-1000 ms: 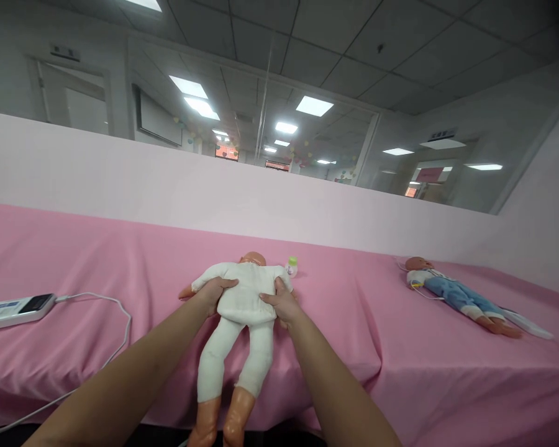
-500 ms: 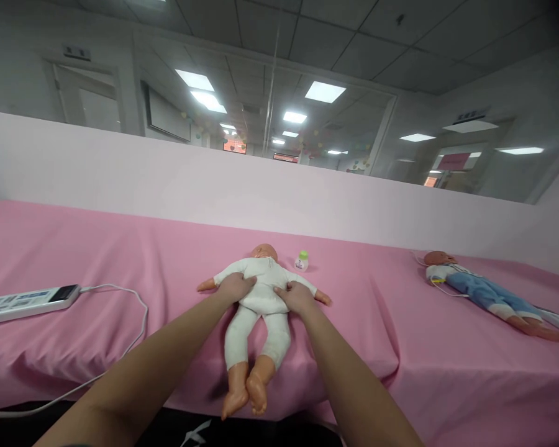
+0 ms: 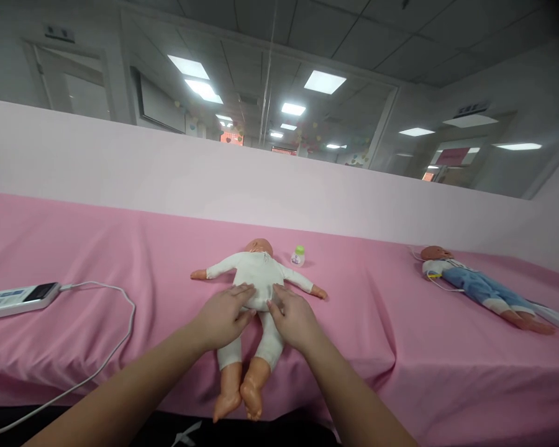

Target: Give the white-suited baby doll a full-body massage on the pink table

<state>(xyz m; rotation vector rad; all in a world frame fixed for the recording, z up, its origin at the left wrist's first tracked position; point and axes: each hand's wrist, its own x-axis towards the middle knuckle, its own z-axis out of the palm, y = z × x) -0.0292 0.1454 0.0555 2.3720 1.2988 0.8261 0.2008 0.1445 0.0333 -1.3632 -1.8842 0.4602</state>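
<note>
A baby doll [image 3: 256, 273] in a white cloth suit lies on its back, arms spread, head toward the wall and bare feet toward me. My left hand [image 3: 226, 315] rests over the doll's hip and lower belly on the left, fingers stretched out. On the other side my right hand [image 3: 294, 315] lies at the doll's waist, its fingers also extended and the thumb apart. Neither hand is closed on the doll. Beside the doll's head stands a small clear bottle [image 3: 298, 256] with a green cap.
Pink cloth [image 3: 354, 292] covers the long table. At the left lies a white device [image 3: 21, 300] with a dark screen and a white cable [image 3: 131, 310]. A second doll [image 3: 477, 287] in blue trousers, with thin tubing, lies at the right. A low white wall with glass stands behind.
Both hands have slid down from the doll's midriff toward its hips, and their curled fingers have straightened. The view has shifted slightly; the doll stays on its back.
</note>
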